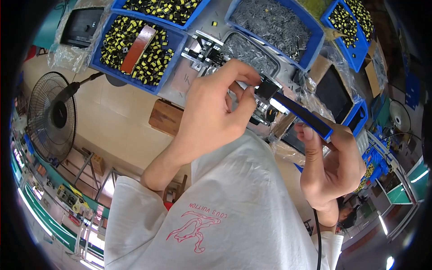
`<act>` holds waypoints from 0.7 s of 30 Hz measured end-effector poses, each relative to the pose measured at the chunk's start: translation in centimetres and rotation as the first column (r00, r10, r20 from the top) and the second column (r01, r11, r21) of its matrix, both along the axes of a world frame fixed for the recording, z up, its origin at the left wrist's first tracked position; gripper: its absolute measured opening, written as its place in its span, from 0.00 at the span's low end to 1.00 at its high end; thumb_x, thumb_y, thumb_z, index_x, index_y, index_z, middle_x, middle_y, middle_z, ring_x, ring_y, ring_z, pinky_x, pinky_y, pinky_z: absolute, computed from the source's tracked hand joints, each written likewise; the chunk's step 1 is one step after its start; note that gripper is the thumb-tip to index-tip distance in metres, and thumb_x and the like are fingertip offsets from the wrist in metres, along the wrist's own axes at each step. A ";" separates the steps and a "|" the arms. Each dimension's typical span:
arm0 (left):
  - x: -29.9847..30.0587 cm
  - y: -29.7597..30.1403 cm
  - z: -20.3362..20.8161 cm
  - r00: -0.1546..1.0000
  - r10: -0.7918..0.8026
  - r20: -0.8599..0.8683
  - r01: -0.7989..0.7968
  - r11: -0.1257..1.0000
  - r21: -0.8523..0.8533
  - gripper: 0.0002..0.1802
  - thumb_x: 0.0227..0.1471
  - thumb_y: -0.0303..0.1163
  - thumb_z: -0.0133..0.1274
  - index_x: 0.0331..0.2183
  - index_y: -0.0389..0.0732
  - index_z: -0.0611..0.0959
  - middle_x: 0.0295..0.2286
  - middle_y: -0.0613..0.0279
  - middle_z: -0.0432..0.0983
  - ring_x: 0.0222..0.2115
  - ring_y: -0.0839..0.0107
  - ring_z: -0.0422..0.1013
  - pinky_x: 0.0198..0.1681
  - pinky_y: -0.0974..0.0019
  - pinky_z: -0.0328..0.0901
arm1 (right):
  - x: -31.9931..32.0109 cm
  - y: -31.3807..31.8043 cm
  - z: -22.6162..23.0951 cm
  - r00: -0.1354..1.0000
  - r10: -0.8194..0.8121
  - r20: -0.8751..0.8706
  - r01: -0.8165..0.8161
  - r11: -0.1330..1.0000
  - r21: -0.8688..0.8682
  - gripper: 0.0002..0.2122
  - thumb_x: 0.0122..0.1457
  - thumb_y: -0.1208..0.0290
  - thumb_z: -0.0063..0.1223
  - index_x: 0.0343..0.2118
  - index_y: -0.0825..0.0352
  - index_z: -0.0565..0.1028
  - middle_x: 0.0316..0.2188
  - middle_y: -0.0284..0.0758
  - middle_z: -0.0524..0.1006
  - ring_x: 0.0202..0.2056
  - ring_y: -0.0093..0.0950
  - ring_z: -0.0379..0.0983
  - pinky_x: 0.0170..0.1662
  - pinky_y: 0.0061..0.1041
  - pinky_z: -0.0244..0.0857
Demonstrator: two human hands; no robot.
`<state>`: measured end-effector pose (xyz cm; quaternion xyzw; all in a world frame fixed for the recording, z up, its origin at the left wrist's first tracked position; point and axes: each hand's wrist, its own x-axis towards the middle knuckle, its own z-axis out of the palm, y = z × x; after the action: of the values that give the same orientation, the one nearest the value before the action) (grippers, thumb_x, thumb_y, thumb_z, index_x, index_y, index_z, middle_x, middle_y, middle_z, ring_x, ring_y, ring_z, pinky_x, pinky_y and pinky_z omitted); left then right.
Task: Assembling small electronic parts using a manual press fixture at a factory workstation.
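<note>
Blue bins are crowding the worktop, one heaped with yellow-and-black parts, another with loose grey pieces, while a black standing fan is facing the floor space at the left. Between the person's hands, in front of a metal fixture, a slim blue-edged bar is slanting, with a black block at its far end. Right thumb and curled fingers of the right hand are clasping its near end. Thumb and forefinger of the left hand are meeting beside the block; I cannot tell whether they are pinching it or something smaller. To my eye, the bar is looking light, stiff and rather smooth, its near end offering the safest hold, clear of the block.
</note>
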<state>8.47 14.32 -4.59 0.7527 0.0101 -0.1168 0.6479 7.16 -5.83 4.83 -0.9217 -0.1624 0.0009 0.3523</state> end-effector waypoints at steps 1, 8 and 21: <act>0.0 0.0 0.1 1.000 -0.001 0.014 0.001 1.000 -0.001 0.13 0.53 0.17 0.51 0.42 0.35 0.80 0.36 0.62 0.83 0.30 0.80 0.77 0.28 0.76 0.66 | 0.1 0.1 0.0 1.000 0.002 -0.003 -0.002 1.000 0.000 0.06 0.62 0.83 0.58 0.35 0.78 0.72 0.32 0.47 0.81 0.32 0.30 0.82 0.36 0.26 0.79; -0.2 -0.3 -0.7 0.999 0.032 0.006 -0.032 0.999 -0.003 0.16 0.49 0.16 0.50 0.42 0.36 0.81 0.36 0.62 0.83 0.29 0.80 0.76 0.28 0.76 0.65 | 0.5 0.8 -0.4 1.000 0.007 -0.013 -0.008 0.998 -0.061 0.04 0.58 0.85 0.61 0.34 0.77 0.76 0.30 0.42 0.82 0.30 0.24 0.80 0.34 0.19 0.74; -0.3 0.0 -1.4 0.996 -0.078 -0.044 0.085 0.978 0.192 0.19 0.46 0.17 0.50 0.44 0.35 0.80 0.32 0.57 0.82 0.26 0.69 0.78 0.26 0.70 0.68 | 1.9 1.3 -2.6 0.996 -0.005 -0.086 0.004 1.000 -0.013 0.10 0.49 0.86 0.62 0.36 0.73 0.80 0.28 0.40 0.81 0.24 0.26 0.77 0.27 0.22 0.69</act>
<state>8.14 14.33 -6.04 0.8098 0.0022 -0.1552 0.5658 9.07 -4.50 2.23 -0.9234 -0.1451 0.0407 0.3530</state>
